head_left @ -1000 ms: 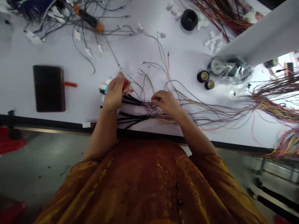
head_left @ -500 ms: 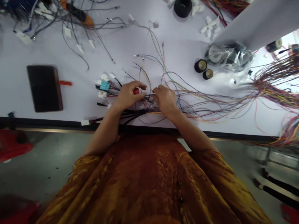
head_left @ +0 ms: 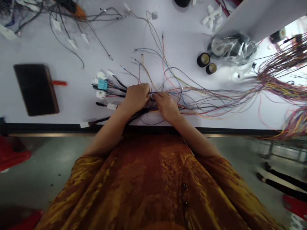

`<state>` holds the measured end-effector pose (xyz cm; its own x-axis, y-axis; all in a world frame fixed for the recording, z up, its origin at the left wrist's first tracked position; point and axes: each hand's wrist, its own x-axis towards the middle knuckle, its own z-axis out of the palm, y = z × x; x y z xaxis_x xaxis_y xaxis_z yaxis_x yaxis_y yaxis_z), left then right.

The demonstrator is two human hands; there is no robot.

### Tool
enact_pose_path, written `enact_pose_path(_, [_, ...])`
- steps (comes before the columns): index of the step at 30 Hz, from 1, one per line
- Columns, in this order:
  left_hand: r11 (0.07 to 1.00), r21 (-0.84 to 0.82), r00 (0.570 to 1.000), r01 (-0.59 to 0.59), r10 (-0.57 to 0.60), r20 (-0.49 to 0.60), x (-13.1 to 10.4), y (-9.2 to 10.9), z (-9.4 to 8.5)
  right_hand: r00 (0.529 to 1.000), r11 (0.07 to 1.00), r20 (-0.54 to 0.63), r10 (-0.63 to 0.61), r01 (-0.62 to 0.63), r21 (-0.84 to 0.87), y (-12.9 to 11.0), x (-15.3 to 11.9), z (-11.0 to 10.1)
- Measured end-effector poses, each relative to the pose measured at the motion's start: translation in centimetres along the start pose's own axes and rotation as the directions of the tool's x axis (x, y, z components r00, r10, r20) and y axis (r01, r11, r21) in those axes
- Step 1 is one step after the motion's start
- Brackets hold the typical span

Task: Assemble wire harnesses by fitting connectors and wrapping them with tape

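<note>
My left hand (head_left: 136, 98) is curled closed around the thin wires (head_left: 203, 90) of a wire harness near the table's front edge. Just to its right, my right hand (head_left: 167, 106) pinches the same wires, its fingertips almost meeting the left ones. Exactly which strands each holds is hidden. Left of my hands, several branches end in a light-blue connector (head_left: 102, 84), a white connector (head_left: 100, 94) and a black-tipped lead. Loose wire ends with metal terminals fan out on the table beyond my fingers.
A dark phone-like slab (head_left: 35, 89) lies at left beside an orange stick (head_left: 59, 83). Black tape rolls (head_left: 203, 59) and a plastic-wrapped bundle (head_left: 232, 51) sit at right. A thick wire bundle (head_left: 275, 80) spreads near the right edge. Grey wires lie at upper left.
My left hand's fingers have closed onto the wires, and a red thing seen in them earlier is now hidden. My hands are closer together. The whole view has shifted slightly.
</note>
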<state>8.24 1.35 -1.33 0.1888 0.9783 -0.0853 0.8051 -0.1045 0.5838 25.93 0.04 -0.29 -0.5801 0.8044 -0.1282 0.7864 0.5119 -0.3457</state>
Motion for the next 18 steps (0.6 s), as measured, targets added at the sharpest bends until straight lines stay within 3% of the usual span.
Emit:
enact_pose_path(4, [0.994, -0.113, 0.998, -0.003, -0.005, -0.066, 0.5, -1.3, 0.6, 0.996, 0.993, 0.082, 0.017, -0.007, -0.115, 0.0, 1.6, -0.4])
enact_pose_path(9, [0.978, -0.208, 0.997, 0.010, -0.025, -0.067, 1.0, -2.1, 0.7, 0.978, 0.982, 0.202, 0.058, -0.019, -0.189, -0.7, 3.4, -2.2])
enact_pose_path(12, [0.976, -0.218, 0.997, 0.007, -0.022, -0.069, 1.0, -2.1, 0.3, 0.979, 0.980, 0.192, 0.065, -0.026, -0.198, -0.5, 3.2, -2.7])
enact_pose_path(15, [0.967, -0.255, 0.998, -0.007, -0.008, -0.059, 0.9, -2.1, -0.1, 0.998, 1.000, 0.066, -0.016, 0.017, -0.015, -0.2, 2.2, -2.2])
enact_pose_path(18, [0.954, -0.300, 0.998, -0.026, 0.007, -0.064, 1.1, -2.4, -0.1, 0.988, 0.906, -0.129, -0.079, 0.125, 0.404, -0.1, 1.2, -0.9])
